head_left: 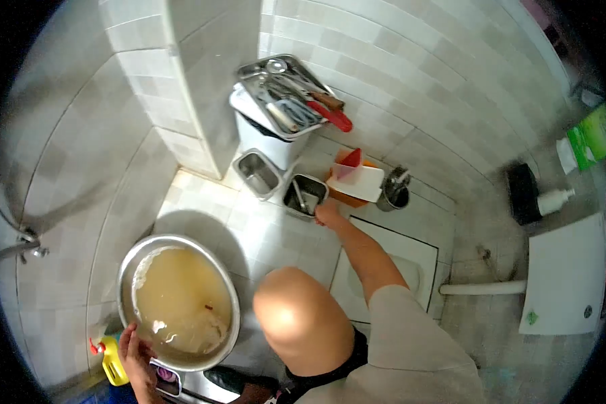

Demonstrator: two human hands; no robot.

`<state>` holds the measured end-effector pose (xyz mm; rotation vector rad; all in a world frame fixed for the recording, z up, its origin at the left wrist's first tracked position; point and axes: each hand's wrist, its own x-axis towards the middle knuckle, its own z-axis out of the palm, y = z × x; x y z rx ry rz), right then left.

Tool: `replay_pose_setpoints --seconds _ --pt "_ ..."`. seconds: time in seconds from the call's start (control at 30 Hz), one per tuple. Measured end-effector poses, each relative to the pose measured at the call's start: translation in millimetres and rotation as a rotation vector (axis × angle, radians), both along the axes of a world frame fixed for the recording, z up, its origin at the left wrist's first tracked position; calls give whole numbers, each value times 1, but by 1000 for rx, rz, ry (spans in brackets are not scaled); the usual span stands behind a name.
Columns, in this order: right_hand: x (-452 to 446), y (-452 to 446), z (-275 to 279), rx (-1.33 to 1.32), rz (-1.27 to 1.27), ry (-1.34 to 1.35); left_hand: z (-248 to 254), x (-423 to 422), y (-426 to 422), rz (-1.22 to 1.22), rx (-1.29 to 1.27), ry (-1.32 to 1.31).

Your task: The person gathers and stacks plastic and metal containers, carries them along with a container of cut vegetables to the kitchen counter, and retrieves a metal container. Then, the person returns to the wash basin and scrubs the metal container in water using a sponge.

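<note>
My right hand (328, 213) reaches out to the floor, its fingers closed at the near right corner of a small deep metal pan (291, 199). A long-handled utensil (298, 193) leans inside that pan. Beside it on the left stands a second metal pan (258, 174) with nothing visible in it. My left hand (136, 353) is at the lower left rim of a big round metal basin (233, 286), fingers loosely spread and holding nothing. Cloudy yellowish water (178, 296) with foam and small scraps fills much of the basin.
A metal tray of utensils (286, 94) rests on a white bin (269, 143). Plastic containers (357, 182) and a metal cup with utensils (395, 195) stand near a squat toilet (411, 269). A yellow bottle (113, 363) is beside the basin; a white pipe (485, 288) crosses at right.
</note>
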<state>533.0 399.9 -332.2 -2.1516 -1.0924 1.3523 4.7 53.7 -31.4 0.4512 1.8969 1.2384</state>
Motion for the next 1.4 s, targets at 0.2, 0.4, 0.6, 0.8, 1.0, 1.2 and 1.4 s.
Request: replay_pose_setpoints --seconds 0.2,0.4,0.6,0.8,1.0,1.2,1.4 --pt "-13 -6 46 21 69 -30 -18 -5 2 73 2 45" --pt "-16 -5 63 37 15 -38 -35 -17 0 -25 59 18" --pt "-7 -1 36 7 -16 -2 -36 -8 4 13 29 28" --pt "25 -20 24 -165 -261 502 -31 0 7 -30 3 69" --pt "79 -19 11 -5 -1052 865 -39 2 7 -84 -55 118" --pt "91 -6 24 196 -967 635 -57 -5 -5 -107 -126 123" --pt "115 3 -15 346 -797 827 -58 -6 -7 -201 -142 141"
